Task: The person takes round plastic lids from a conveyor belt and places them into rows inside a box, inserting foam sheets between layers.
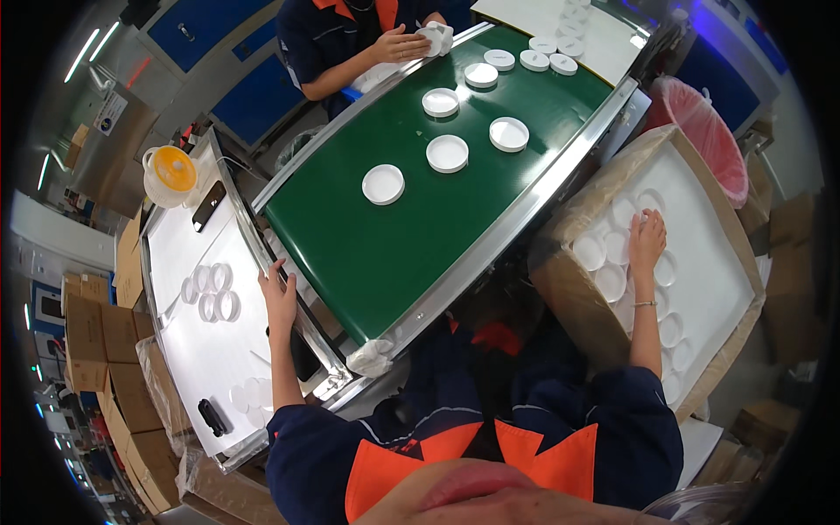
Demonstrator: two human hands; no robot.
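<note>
My right hand (647,243) reaches into a large cardboard box (556,262) on the right. Its fingers are bent at the edge of a shallow round white lid (650,201), among several similar lids on a white sheet. My left hand (278,297) is at the inner edge of the white table (188,367), beside the near end of the green conveyor belt (350,262). Its fingers are apart, and nothing shows in them. On that table, nearest this hand, several white rings or lids (227,304) stand in a small cluster.
More round white lids (447,153) lie spread along the belt. Across it, a co-worker's hands (402,45) hold white lids. The table also bears a black phone (208,207), a yellow-topped white container (173,175) and a black object (212,417). A pink-lined bin (700,131) stands behind the box.
</note>
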